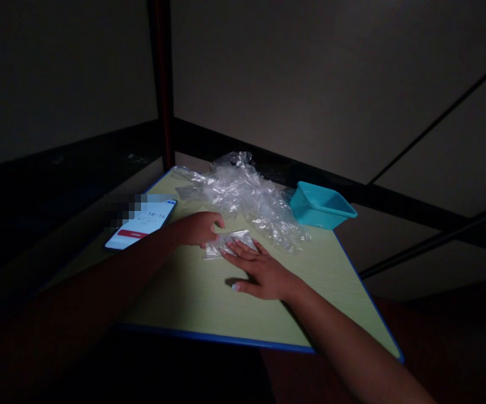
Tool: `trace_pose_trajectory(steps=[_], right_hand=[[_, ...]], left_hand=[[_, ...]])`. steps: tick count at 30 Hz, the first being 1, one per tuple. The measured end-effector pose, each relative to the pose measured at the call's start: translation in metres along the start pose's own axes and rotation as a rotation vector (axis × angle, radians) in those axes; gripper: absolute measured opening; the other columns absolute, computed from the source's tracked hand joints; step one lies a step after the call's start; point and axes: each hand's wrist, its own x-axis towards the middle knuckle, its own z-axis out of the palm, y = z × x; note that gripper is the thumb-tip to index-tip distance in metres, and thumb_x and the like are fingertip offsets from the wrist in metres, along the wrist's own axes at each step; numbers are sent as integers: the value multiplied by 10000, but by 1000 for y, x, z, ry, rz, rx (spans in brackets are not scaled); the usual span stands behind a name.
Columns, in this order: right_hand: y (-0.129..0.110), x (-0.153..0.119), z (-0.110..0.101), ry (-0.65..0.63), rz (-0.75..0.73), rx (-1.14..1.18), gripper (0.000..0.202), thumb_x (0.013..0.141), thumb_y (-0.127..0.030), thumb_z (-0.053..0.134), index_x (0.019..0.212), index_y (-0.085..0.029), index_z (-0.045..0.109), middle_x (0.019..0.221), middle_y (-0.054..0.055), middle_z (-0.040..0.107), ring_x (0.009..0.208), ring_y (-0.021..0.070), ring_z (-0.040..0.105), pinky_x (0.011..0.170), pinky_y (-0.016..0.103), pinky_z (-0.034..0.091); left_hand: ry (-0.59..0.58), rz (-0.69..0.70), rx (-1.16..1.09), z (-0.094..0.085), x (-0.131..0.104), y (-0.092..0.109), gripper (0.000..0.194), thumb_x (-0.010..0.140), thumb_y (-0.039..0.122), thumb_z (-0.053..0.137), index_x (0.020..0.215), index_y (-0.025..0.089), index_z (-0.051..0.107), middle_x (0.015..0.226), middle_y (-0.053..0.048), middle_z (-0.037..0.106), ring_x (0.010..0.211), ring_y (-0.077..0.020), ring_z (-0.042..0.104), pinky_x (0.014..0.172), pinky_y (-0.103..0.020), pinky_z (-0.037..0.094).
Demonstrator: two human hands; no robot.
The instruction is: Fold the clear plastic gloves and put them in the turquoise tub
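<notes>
A small clear plastic bag point(249, 234), folded into a flat rectangle, lies on the table in front of me. My right hand point(263, 272) rests palm down over its right part, fingers stretched out and the thumb apart on the tabletop. At the bag's left end is my left hand point(200, 228), its fingers curled at the edge and one finger lifted off. Part of the left hand's grip is hidden. Just behind both hands spreads a loose heap of crumpled clear plastic bags point(243, 188).
A turquoise plastic basket point(324, 207) stands at the table's right back edge. Beside my left forearm lies a lit phone point(152, 221). The pale table point(226, 314) has a blue rim, with walls behind it and a dark post at the back left corner.
</notes>
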Motion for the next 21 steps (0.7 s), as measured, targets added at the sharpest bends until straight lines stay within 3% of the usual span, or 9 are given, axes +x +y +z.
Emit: trace_pose_trajectory(steps=[4, 9, 14, 21], right_hand=[[-1, 0, 0, 2, -1, 5, 709, 903, -541, 444, 1492, -243, 186, 1550, 83, 155, 1436, 225, 102, 1119, 551, 38], [0, 0, 1, 1, -1, 2, 711, 902, -548, 443, 1492, -249, 183, 1550, 86, 147, 1436, 225, 111, 1118, 556, 41], [-1, 0, 0, -6, 4, -8, 719, 900, -552, 444, 1490, -225, 194, 1551, 83, 145, 1436, 216, 112, 1122, 551, 42], [-1, 0, 1, 8, 9, -22, 713, 898, -546, 454, 1487, -229, 209, 1558, 87, 95, 1440, 226, 76, 1117, 558, 68]], left_hand=[[-37, -9, 69, -5, -2, -2, 337, 715, 259, 567, 1034, 162, 517, 701, 18, 598, 467, -134, 592, 462, -216, 397], [-99, -31, 255, -11, -7, -1, 378, 632, 430, 684, 860, 183, 510, 662, 23, 599, 465, -139, 564, 442, -217, 335], [-106, 47, 430, -12, -12, 8, 336, 601, 397, 720, 745, 183, 506, 699, -1, 605, 656, -175, 579, 524, -224, 317], [-101, 70, 536, -9, -9, 4, 433, 576, 455, 752, 837, 166, 563, 810, -45, 634, 721, -207, 573, 571, -242, 312]])
